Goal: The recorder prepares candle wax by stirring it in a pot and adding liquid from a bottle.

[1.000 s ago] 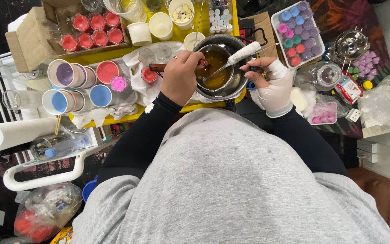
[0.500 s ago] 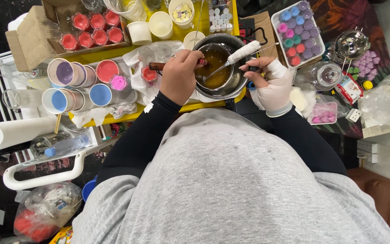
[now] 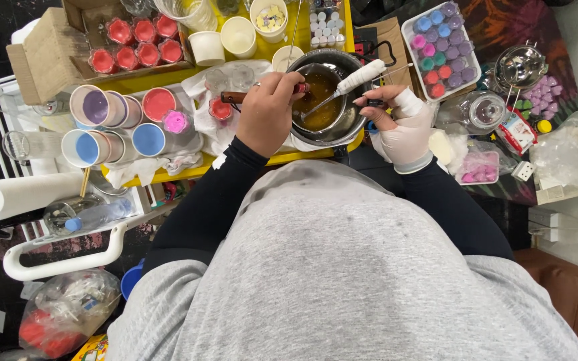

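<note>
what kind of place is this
Probably a home candle-making or wax craft corner: a metal pot of amber liquid being stirred, cups of coloured wax on a yellow table, and a tray of small coloured moulded pieces.

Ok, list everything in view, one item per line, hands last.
metal pot: one, silver, amber liquid inside, on yellow table
stirring tool: one, white handle, dipped in the pot
cardboard box: one, brown, red filled cups inside, top left
paper cups: several, purple, blue and red contents, left of the pot
tray of small cups: one, mixed colours, top right
paper towel roll: one, white, far left
left hand: bare, gripping the pot's reddish handle
right hand: white wrap, holding the stirring tool
</note>
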